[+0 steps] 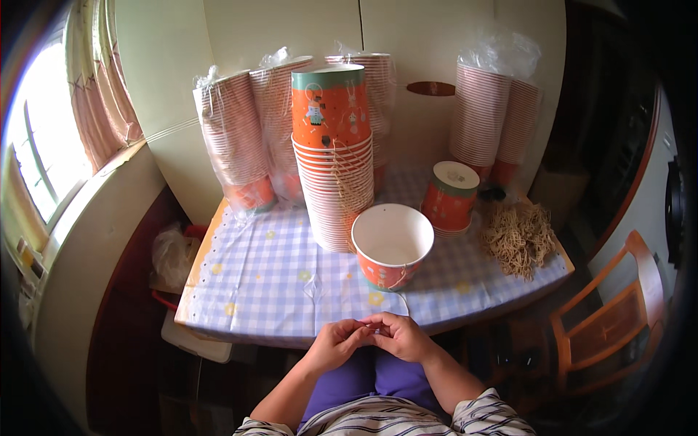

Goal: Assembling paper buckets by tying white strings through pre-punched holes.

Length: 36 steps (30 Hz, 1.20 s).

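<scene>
Pale string [396, 294] barely visible from cup [391, 254]; left hand [336, 343], right hand [398, 336] pinch its end.

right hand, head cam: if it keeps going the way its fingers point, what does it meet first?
The right hand points toward the person's left, fingertips already meeting the left hand just below the table edge. So the left hand comes first. Something thin may be pinched between them; too small to tell.
</scene>
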### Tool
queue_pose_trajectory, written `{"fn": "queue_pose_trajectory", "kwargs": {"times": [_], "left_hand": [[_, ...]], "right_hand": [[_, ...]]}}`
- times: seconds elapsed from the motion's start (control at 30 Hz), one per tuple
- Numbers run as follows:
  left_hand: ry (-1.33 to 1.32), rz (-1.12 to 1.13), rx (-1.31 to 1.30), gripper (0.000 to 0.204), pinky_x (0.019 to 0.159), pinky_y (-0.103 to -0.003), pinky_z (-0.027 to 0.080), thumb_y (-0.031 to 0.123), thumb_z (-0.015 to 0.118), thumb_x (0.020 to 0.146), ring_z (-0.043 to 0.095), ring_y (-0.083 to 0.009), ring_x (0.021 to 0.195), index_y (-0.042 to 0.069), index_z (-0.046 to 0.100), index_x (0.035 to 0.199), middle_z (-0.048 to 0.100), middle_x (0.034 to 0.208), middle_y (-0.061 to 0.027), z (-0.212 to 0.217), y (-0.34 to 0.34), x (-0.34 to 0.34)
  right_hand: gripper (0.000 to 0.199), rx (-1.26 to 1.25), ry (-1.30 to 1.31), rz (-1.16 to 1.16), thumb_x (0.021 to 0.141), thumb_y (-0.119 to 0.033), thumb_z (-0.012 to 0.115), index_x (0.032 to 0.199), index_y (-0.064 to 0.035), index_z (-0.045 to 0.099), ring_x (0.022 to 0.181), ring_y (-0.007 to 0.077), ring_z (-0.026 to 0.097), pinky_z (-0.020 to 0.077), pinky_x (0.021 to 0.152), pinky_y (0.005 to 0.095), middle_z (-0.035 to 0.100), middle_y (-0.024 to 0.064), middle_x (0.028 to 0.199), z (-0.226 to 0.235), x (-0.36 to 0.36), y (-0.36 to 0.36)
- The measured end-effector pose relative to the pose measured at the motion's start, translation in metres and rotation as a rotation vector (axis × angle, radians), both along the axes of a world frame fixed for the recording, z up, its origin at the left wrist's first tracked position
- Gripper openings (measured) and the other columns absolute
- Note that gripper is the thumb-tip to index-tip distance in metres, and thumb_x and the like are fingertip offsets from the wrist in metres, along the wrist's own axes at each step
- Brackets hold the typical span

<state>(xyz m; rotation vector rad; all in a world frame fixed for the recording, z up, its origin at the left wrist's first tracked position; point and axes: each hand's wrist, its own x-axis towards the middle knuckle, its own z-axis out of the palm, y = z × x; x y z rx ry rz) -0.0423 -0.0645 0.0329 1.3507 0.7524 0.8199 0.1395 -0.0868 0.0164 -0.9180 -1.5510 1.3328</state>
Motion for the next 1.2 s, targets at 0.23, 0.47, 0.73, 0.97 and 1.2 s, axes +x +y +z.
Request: {"fn": "queue_pose_trajectory", "kwargs": {"times": [0.23, 0.47, 0.73, 0.97, 1.2], "left_hand": [[0.292, 0.054, 0.266, 0.018, 0.062, -0.023, 0.046, 0.013, 0.057, 0.090, 0.056, -0.0072, 0.068, -0.003, 0.064, 0.092, 0.064, 0.077, -0.0049, 0.013, -0.002, -0.007], [0.369, 0.069, 0.411, 0.012, 0.058, -0.025, 0.045, 0.009, 0.059, 0.085, 0.056, -0.0109, 0.063, -0.001, 0.065, 0.086, 0.062, 0.071, -0.0077, 0.015, -0.001, -0.007], [0.391, -0.038, 0.551, 0.014, 0.057, -0.029, 0.047, 0.011, 0.059, 0.086, 0.059, -0.0163, 0.064, -0.001, 0.065, 0.088, 0.063, 0.076, -0.0108, 0.029, 0.010, -0.007], [0.071, 0.160, 0.422, 0.014, 0.062, -0.024, 0.044, 0.011, 0.061, 0.089, 0.054, -0.0077, 0.068, -0.002, 0.065, 0.086, 0.061, 0.073, -0.0027, 0.025, 0.046, -0.007], [0.117, 0.256, 0.543, 0.011, 0.061, -0.024, 0.045, 0.011, 0.065, 0.085, 0.054, -0.0098, 0.066, 0.000, 0.065, 0.086, 0.058, 0.075, -0.0052, 0.039, 0.080, -0.020]], "right_hand": [[0.014, 0.357, -0.232, -0.261, 0.077, -0.002, 0.070, 0.090, -0.0023, 0.064, 0.063, 0.0076, 0.053, 0.0441, 0.055, 0.0221, 0.059, 0.0035, 0.079, 0.022, -0.005, -0.005], [0.011, 0.509, -0.289, -0.262, 0.076, -0.001, 0.069, 0.085, -0.0020, 0.063, 0.063, 0.0143, 0.056, 0.0447, 0.055, 0.0251, 0.059, 0.0063, 0.080, 0.026, 0.000, -0.004], [0.012, 0.703, -0.384, -0.215, 0.076, -0.002, 0.065, 0.086, -0.0015, 0.059, 0.076, 0.0270, 0.060, 0.0493, 0.066, 0.0335, 0.057, 0.0110, 0.090, 0.040, 0.008, 0.003], [0.010, 0.986, -0.632, -0.582, 0.077, -0.003, 0.062, 0.086, -0.0010, 0.059, 0.072, 0.0275, 0.064, 0.0522, 0.062, 0.0359, 0.055, 0.0153, 0.105, 0.078, -0.007, 0.045], [0.005, 0.929, -1.109, -0.532, 0.078, -0.006, 0.056, 0.082, -0.0047, 0.060, 0.063, 0.0256, 0.064, 0.0520, 0.056, 0.0385, 0.056, 0.0091, 0.076, 0.074, 0.017, 0.055]]}}
